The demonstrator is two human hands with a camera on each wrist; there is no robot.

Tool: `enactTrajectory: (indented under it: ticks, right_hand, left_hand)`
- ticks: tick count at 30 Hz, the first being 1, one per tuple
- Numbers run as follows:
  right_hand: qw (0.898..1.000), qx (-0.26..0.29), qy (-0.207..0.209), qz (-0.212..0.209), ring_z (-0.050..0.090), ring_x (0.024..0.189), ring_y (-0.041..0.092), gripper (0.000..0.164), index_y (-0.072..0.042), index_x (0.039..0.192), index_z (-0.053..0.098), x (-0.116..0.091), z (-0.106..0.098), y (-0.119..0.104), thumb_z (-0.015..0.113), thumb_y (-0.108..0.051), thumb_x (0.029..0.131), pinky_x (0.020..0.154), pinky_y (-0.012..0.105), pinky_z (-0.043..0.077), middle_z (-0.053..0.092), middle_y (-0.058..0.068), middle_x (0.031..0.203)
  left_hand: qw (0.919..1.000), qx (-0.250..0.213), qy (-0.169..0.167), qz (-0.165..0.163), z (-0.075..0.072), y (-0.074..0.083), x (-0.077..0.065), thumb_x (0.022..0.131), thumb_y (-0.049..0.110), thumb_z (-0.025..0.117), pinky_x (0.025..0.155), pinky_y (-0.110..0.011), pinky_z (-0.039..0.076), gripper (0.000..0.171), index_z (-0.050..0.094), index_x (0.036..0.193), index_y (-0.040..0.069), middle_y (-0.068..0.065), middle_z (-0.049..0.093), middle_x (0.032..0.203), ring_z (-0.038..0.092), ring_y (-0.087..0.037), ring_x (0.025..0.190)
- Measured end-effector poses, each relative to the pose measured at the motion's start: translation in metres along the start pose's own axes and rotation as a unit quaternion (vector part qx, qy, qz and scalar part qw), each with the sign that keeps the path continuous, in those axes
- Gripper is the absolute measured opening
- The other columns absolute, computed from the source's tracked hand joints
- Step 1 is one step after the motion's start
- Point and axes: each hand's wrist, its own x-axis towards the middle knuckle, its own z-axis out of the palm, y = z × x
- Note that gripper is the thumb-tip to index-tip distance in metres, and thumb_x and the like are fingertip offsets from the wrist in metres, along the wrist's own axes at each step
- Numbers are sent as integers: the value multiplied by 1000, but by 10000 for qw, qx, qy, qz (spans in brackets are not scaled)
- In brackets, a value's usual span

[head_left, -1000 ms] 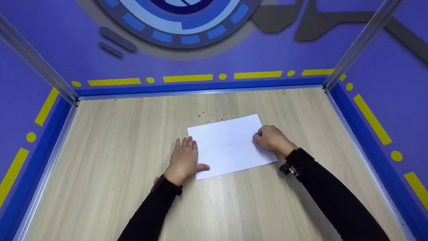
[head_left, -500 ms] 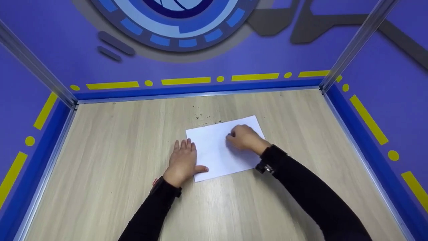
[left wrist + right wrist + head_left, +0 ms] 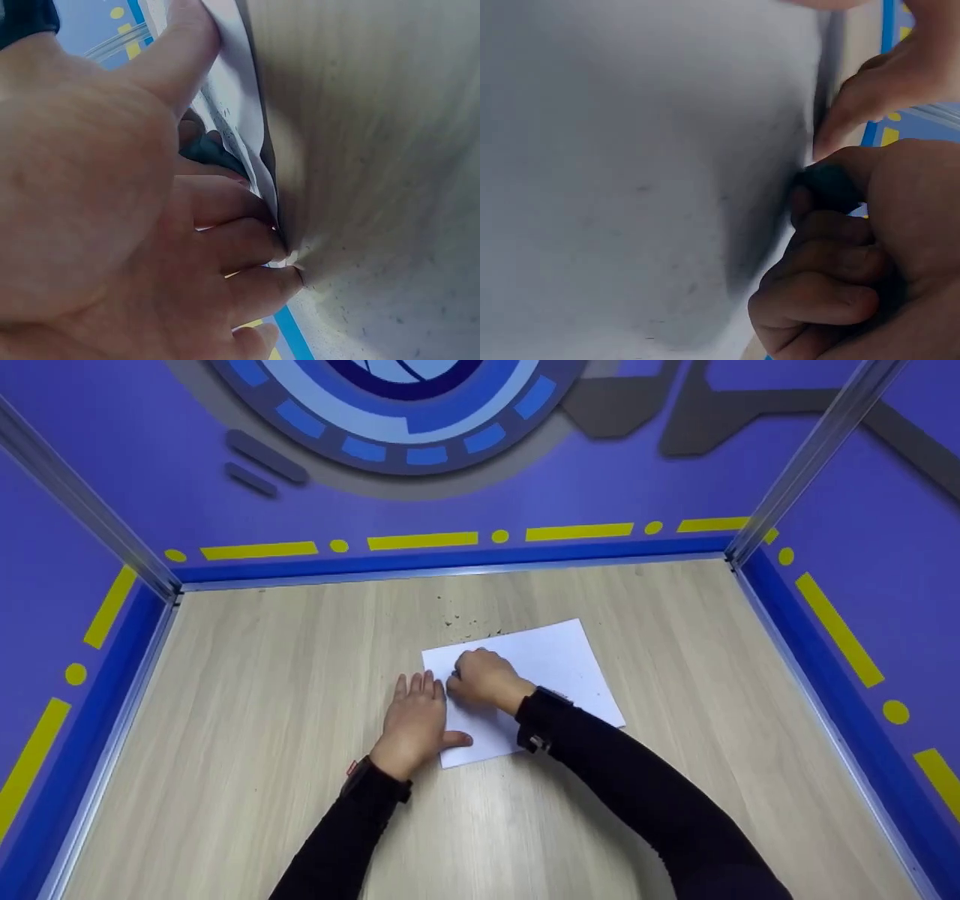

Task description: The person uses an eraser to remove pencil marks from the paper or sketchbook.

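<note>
A white sheet of paper (image 3: 559, 664) lies slightly turned on the table. My left hand (image 3: 414, 724) rests flat over its left edge, fingers straight and thumb spread out on the paper. Beside those fingers, my right hand (image 3: 484, 679) is on the left part of the sheet. It pinches a small dark green eraser (image 3: 829, 187), mostly covered by the fingers in the head view. The eraser (image 3: 214, 154) also shows behind the left hand in the left wrist view, down at the paper. Faint dark specks (image 3: 645, 187) dot the sheet.
Dark crumbs (image 3: 472, 622) are scattered on the wooden table (image 3: 285, 675) just beyond the paper's far edge. Blue patterned walls (image 3: 360, 502) with metal rails along their base enclose the table at the back and both sides.
My right hand has swept leftward across the paper with the eraser, from the sheet's right edge to close beside my left hand. The left hand and the paper have stayed in place.
</note>
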Motion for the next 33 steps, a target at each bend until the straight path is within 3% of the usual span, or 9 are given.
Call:
enactTrajectory:
  ticks: [6,13,20,25,33]
  right_hand:
    - [9992,176,63,346,60,73,23,37,-16,68,60,-7,-12,31,67,-27,102,67,36,49,63,4,76]
    - [9939,858,320,610,55,70,21,32,-15,71,59,-32,-38,101,62,-26,101,65,33,45,58,3,77]
    - [9895,890,427,1057,48,63,18,40,-17,66,49,-55,-58,157,61,-27,103,60,32,39,44,-2,65]
    - [9908,695,397,1093,45,60,17,41,-17,64,46,-57,-58,165,60,-26,102,56,30,36,41,-4,62]
    - [9927,658,296,967,50,67,21,40,-15,72,54,-62,-50,140,58,-33,107,64,34,39,47,1,71]
  left_hand:
    - [10000,66,-30,25,-3,4,1,88,76,77,140,-62,21,121,41,164,-11,-32,38,174,36,-46,166]
    - [9999,34,-150,-16,-6,4,3,88,78,76,141,-62,18,124,38,166,-10,-31,34,176,32,-46,168]
    - [9998,-39,-214,-46,-6,3,3,89,77,76,141,-62,16,123,37,167,-10,-31,32,177,29,-46,169]
    - [9998,-64,-206,-58,-4,2,2,89,77,76,141,-62,17,122,38,166,-10,-31,33,177,30,-46,168]
    - [9997,-26,-242,-61,-1,-2,0,89,78,75,141,-62,17,123,38,166,-10,-31,32,177,30,-47,168]
